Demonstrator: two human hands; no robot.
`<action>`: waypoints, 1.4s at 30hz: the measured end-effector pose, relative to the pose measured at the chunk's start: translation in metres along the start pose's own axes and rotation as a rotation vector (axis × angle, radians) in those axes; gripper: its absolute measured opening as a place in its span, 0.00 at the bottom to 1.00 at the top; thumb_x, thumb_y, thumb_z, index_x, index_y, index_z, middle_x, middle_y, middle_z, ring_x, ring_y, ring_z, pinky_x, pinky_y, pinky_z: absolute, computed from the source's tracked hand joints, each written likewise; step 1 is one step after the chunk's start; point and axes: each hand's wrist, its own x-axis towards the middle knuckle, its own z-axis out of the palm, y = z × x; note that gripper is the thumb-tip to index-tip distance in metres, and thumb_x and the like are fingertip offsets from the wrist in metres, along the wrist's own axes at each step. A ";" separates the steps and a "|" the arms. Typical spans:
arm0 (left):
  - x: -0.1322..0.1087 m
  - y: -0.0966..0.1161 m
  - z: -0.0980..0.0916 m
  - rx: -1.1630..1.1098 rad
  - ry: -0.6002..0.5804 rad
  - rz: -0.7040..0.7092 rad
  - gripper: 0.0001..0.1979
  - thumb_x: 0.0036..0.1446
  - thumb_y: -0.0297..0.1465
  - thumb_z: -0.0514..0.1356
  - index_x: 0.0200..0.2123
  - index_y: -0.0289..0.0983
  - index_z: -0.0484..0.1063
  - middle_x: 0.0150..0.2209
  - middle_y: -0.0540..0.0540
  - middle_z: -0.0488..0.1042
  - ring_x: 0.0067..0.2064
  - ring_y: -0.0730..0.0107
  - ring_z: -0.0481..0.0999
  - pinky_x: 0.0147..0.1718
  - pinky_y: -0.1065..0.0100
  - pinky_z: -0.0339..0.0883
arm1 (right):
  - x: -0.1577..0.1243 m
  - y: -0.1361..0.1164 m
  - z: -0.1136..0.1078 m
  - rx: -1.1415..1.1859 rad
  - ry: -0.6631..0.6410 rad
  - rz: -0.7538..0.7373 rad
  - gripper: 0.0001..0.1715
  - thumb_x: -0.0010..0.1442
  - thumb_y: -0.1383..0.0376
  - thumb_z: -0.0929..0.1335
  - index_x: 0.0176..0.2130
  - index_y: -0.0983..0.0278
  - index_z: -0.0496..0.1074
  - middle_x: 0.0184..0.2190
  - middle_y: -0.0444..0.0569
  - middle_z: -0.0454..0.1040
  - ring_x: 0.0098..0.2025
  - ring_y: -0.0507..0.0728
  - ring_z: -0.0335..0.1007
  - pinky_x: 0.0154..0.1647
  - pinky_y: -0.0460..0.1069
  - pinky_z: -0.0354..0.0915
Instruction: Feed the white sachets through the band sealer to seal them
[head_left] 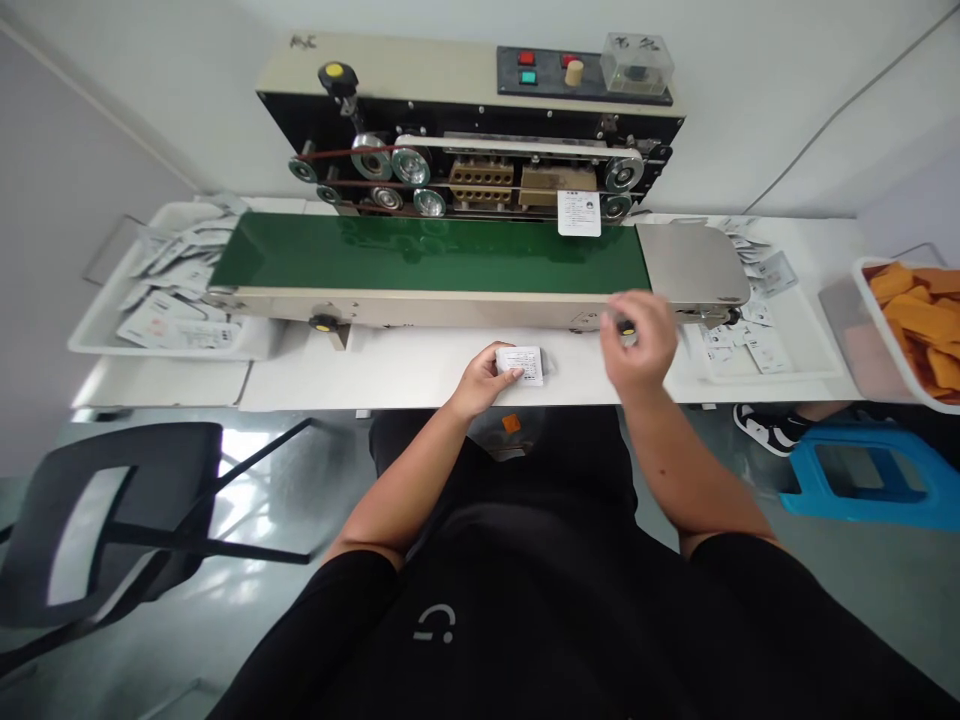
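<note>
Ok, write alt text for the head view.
A person's left hand holds a small white printed sachet at a white table's edge, while the blurred right hand is raised by a band sealer's green conveyor belt. Sachets lie in a white tray at each belt end; orange pieces fill a tub.

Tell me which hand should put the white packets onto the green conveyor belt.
Left, probably: the left hand already grips the white packets, just in front of the green conveyor belt. The right hand is raised and blurred, and seems to hold nothing.
</note>
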 end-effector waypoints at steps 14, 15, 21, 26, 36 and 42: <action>0.007 -0.005 0.000 -0.062 0.073 -0.021 0.27 0.50 0.42 0.78 0.46 0.39 0.71 0.42 0.48 0.79 0.43 0.70 0.79 0.44 0.68 0.72 | -0.093 0.040 0.062 0.680 -0.293 0.769 0.24 0.57 0.46 0.77 0.40 0.63 0.79 0.28 0.47 0.77 0.32 0.55 0.77 0.40 0.53 0.77; 0.007 -0.006 0.001 -0.072 0.085 -0.017 0.27 0.50 0.42 0.78 0.46 0.39 0.71 0.42 0.49 0.79 0.43 0.70 0.79 0.44 0.68 0.72 | -0.093 0.040 0.063 0.697 -0.246 0.781 0.24 0.57 0.47 0.77 0.41 0.63 0.78 0.28 0.47 0.77 0.32 0.55 0.77 0.40 0.53 0.77; 0.008 -0.008 0.000 -0.021 0.075 0.000 0.26 0.51 0.43 0.78 0.46 0.39 0.71 0.41 0.49 0.79 0.42 0.70 0.78 0.43 0.68 0.72 | -0.086 0.043 0.063 0.885 -0.109 0.813 0.20 0.58 0.50 0.77 0.41 0.61 0.75 0.35 0.47 0.78 0.33 0.52 0.75 0.40 0.50 0.74; 0.004 -0.005 0.002 0.135 -0.015 -0.009 0.23 0.55 0.43 0.75 0.47 0.38 0.74 0.43 0.47 0.79 0.43 0.67 0.78 0.43 0.66 0.72 | -0.084 0.038 0.063 0.949 -0.095 0.834 0.25 0.51 0.53 0.80 0.44 0.60 0.75 0.36 0.47 0.77 0.36 0.52 0.73 0.43 0.50 0.73; 0.001 -0.001 0.002 0.172 -0.092 -0.035 0.22 0.56 0.43 0.74 0.47 0.38 0.76 0.42 0.46 0.78 0.42 0.66 0.77 0.42 0.66 0.71 | -0.062 -0.004 0.030 0.981 0.011 0.750 0.28 0.58 0.45 0.78 0.49 0.57 0.74 0.39 0.48 0.77 0.35 0.53 0.73 0.33 0.50 0.72; 0.001 0.001 0.001 0.175 -0.062 -0.051 0.24 0.55 0.44 0.75 0.47 0.38 0.74 0.41 0.46 0.77 0.42 0.66 0.76 0.42 0.66 0.71 | 0.070 0.032 -0.028 0.841 -0.003 0.572 0.27 0.69 0.46 0.72 0.60 0.55 0.67 0.34 0.47 0.76 0.31 0.52 0.69 0.32 0.50 0.69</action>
